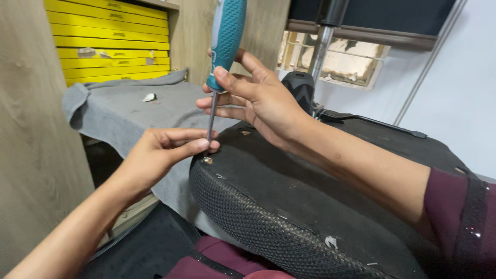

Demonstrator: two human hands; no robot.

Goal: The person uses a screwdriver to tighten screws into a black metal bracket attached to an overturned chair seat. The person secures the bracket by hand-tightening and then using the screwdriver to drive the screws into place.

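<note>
1. Head view: screwdriver (221,62) upright, long axis near vertical with a slight lean, teal handle at top, steel shaft pointing down to a screw (207,160).
2. Right hand (258,98) closed loosely around the lower end of the handle, thumb and fingers wrapped at the collar; remainder of the handle projecting above the hand.
3. Left hand (160,152) below and to the left of the right hand, fingers pinched together on the shaft just above the tip, steadying it; nothing else held.
4. Screw directly beneath the left fingertips, seated at the near-left edge of the black chair seat underside (310,196); left hand nearer to it than the right.
5. Textured mesh rim (248,222) of the seat below the screw.
6. Grey cloth (129,111) beyond the left hand, yellow drawers (108,41) farther behind.
</note>
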